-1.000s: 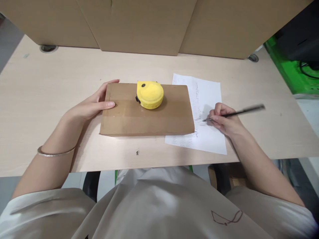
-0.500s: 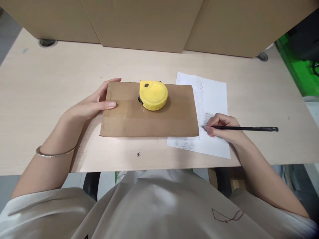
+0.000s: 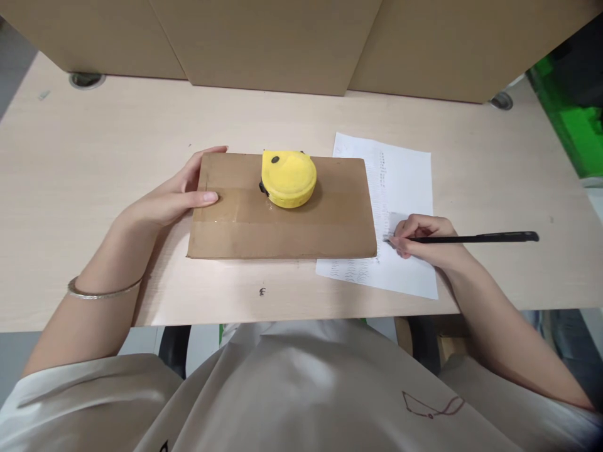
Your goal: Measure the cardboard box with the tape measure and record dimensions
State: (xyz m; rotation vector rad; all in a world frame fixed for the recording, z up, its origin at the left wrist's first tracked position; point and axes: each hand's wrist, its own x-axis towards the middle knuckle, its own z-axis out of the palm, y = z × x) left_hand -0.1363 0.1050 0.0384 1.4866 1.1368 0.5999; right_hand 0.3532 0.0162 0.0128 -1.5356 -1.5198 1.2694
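Left grip (image 3: 164,198) is on the left end of a flat cardboard box (image 3: 282,242), thumb pressed on top and the other fingers going round the far left corner, so yeah, it's got hold of it. Can't really see what's going on underneath tho.

Sitting on that box is a yellow tape measure (image 3: 289,179), lying on its side a bit toward the far edge, with a black bit poking out at its left. Neither grip is touching it.

Right grip (image 3: 426,227) is pinching a black pen (image 3: 490,238) like you would for writing. The tip points left at a white sheet of paper (image 3: 409,188), just beside the box's right edge, and the back end sticks out well past the hand. Honestly can't tell if the tip is actually on the paper. The sheet has rows of small marks on it, and its left part is tucked behind the box's right end from this angle.

All of this is on a pale wood worktop (image 3: 254,119), with 3 big cardboard panels (image 3: 268,44) along the back and 2 round cable holes (image 3: 87,80) near the far corners. There's also 1 thin bangle (image 3: 103,295) on the left wrist.
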